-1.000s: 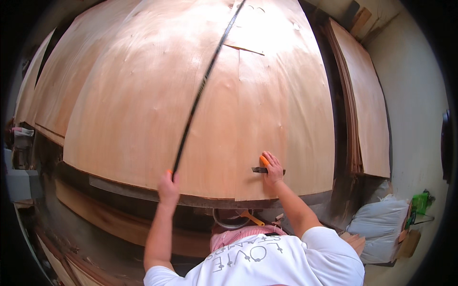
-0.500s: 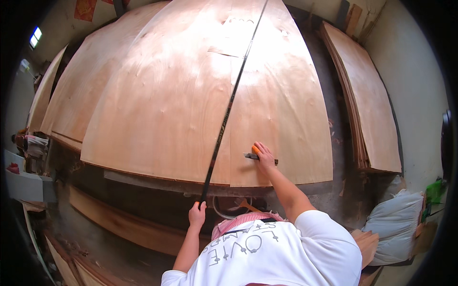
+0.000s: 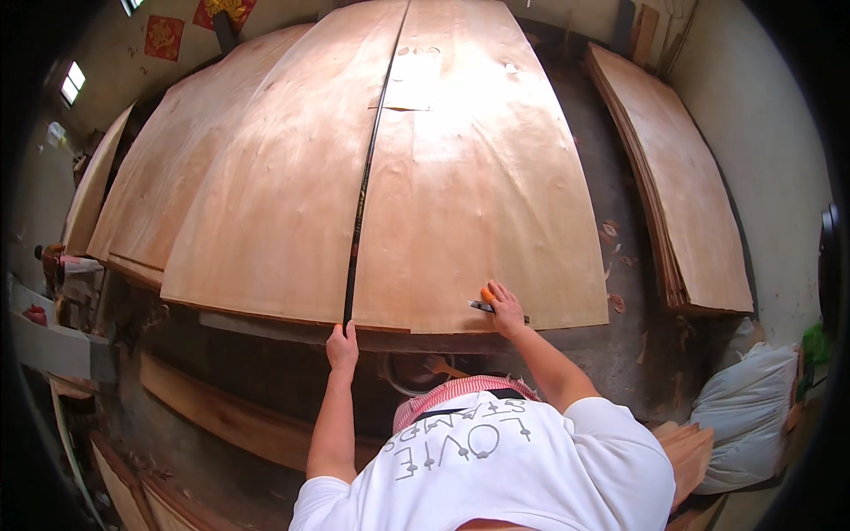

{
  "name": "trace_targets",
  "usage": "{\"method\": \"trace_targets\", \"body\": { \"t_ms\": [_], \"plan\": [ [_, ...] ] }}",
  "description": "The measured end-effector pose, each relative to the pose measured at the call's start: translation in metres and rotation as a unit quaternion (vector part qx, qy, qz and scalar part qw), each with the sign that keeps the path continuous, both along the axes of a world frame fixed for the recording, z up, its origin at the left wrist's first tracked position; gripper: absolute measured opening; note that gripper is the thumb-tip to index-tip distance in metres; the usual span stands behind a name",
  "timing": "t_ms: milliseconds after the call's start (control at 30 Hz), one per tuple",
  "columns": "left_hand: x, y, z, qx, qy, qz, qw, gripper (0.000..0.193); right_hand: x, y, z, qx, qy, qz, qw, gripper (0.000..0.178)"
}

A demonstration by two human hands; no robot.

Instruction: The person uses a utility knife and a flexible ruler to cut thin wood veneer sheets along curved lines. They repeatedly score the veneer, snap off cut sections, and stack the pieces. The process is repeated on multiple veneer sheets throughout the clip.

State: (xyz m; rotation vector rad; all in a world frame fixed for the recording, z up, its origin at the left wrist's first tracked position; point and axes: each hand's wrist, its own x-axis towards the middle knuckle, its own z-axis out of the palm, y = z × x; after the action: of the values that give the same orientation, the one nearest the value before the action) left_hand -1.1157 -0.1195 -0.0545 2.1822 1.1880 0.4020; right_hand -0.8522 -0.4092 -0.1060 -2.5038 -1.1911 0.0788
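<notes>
Veneer sheet [image 3: 434,203], broad and pale, spreads out in front of the person, the top one of what looks like a layered pile, its near edge just short of their waist. From where I stand it seems thin and light for its size, with gentle ripples across it; I'd expect it to flex easily and to split along the grain if bent sharply or lifted by one corner. Better to take it with both hands, well apart, along an edge. Over to the right stands a narrower stack [image 3: 691,195] of similar sheets.

Along the veneer runs a long black pole [image 3: 362,203], from the near edge toward the far one. It looks stiff and slim, perhaps smooth enough to slide or roll, so it wants a firm grip at the near end and some pressure further up.

That near end sits in the left hand [image 3: 342,347], fingers closed around it at the sheet's edge. The right hand [image 3: 506,314] is over the veneer, fingers partly curled about a small cutter [image 3: 481,306], its tip poking out leftward; how tightly, I can't tell. Its slim body suits a pinch behind the blade.
</notes>
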Motion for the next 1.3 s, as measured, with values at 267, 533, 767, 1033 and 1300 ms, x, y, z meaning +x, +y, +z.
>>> {"method": "trace_targets", "body": {
  "t_ms": [267, 533, 767, 1033, 1300],
  "plan": [
    [-0.019, -0.104, -0.008, -0.198, -0.071, 0.005, 0.978, 0.035, 0.002, -0.001, 0.006, -0.092, 0.008, -0.003, 0.996, 0.039],
    [-0.036, -0.146, -0.043, -0.218, -0.022, 0.007, 0.976, 0.036, 0.001, 0.000, -0.001, -0.056, 0.010, -0.010, 0.998, 0.043],
    [-0.003, -0.088, -0.050, -0.224, -0.019, 0.041, 0.974, 0.040, 0.000, 0.001, -0.005, -0.044, 0.012, -0.017, 0.999, 0.037],
    [0.030, 0.011, -0.048, -0.078, -0.017, 0.032, 0.996, 0.044, 0.004, -0.025, 0.005, -0.084, 0.004, -0.045, 0.995, 0.030],
    [-0.010, -0.090, -0.022, -0.149, -0.074, 0.034, 0.986, 0.039, 0.025, -0.085, -0.002, -0.051, -0.022, 0.001, 0.998, 0.044]
  ]
}}
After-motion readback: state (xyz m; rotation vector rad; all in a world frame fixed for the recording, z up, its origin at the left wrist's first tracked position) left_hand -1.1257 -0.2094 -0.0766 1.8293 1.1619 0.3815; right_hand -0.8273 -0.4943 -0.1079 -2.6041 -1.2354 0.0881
